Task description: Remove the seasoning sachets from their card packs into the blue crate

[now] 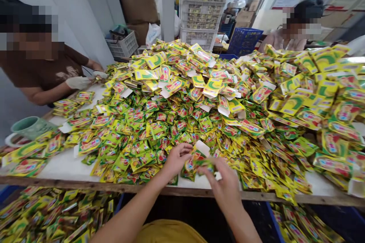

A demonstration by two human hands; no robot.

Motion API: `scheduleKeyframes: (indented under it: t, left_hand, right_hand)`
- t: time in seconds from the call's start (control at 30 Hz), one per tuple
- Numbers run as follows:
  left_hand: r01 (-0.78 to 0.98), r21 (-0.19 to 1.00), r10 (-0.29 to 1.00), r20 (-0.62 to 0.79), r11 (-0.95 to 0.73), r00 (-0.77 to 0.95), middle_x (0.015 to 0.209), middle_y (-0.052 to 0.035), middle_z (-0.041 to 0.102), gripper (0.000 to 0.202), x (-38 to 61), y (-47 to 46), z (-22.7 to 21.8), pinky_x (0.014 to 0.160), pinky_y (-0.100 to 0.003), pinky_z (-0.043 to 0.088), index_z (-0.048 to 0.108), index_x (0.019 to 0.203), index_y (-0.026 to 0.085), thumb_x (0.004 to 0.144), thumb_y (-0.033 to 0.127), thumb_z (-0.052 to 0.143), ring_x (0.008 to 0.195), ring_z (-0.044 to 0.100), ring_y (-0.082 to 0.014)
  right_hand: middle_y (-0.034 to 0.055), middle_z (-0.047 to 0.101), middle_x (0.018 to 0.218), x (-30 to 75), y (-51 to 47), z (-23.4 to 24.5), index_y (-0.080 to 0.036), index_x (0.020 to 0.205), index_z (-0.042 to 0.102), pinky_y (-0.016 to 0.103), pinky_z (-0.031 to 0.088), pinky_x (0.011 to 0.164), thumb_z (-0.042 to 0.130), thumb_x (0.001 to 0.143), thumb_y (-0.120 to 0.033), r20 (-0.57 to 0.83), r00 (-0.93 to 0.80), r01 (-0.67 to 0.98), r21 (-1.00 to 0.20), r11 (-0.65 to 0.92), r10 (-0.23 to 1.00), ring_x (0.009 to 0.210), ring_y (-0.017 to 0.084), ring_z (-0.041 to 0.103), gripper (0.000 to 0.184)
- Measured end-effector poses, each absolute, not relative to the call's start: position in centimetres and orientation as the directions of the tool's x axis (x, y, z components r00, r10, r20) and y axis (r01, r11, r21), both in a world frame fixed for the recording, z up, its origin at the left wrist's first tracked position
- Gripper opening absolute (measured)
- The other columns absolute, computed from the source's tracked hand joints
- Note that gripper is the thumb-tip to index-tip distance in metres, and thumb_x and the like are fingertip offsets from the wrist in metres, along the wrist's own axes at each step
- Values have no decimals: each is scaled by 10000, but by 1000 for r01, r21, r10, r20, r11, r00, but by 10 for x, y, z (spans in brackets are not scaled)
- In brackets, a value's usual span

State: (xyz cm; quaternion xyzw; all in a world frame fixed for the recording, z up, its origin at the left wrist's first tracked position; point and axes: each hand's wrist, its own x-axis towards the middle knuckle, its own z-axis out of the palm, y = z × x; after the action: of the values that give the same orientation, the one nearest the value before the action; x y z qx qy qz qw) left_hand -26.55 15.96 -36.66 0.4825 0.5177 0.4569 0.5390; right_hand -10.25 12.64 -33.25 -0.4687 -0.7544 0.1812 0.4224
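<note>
Near the table's front edge, my left hand [177, 160] is closed on a small yellow-and-green carton [195, 155] with its white end flap raised. My right hand [226, 182] pinches a small green sachet [207, 165] close beside the carton; motion blurs it slightly. Where the sachet overlaps the carton, I cannot tell if it is partly inside. Behind my hands lies a broad heap of loose green and yellow sachets [156, 131]. Many printed cartons [171, 86] are piled on top of it, several with white flaps sticking out.
A worktable [57, 169] bears the heap. On the left stands a green mug [30, 127] near a co-worker's gloved hand [78, 82]. Another person [288, 38] sits at the far right. Stacked white crates [199, 15] stand behind. Below the edge are bins of packets [57, 216].
</note>
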Motion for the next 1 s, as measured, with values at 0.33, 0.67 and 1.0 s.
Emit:
scheduleKeyframes:
  t: [0.33,0.67,1.0]
  left_hand:
    - [93,996,998,6,0,-63,1136,-74,703,332,-275,110,-392,972,-355,499,662,1133,179,829,189,528,1045,655,-207]
    - [104,995,998,18,-11,-64,1149,-70,695,329,-281,96,-402,961,-327,480,652,1161,193,864,200,514,1047,644,-201]
    - [60,996,985,-73,65,158,614,29,485,309,-286,96,-385,577,-213,330,677,781,129,785,438,652,616,409,-113]
  right_hand:
    - [47,682,845,-107,152,-347,-200,969,624,311,490,698,591,883,-367,405,-113,607,-695,386,907,767,203,630,191]
    - [73,652,927,-115,137,-348,-190,1040,590,336,467,779,521,925,-212,431,-390,639,-510,576,814,866,214,602,136]
    - [47,643,852,-121,150,-290,-202,971,620,293,474,675,534,906,-171,155,-718,582,-401,708,678,788,197,602,112]
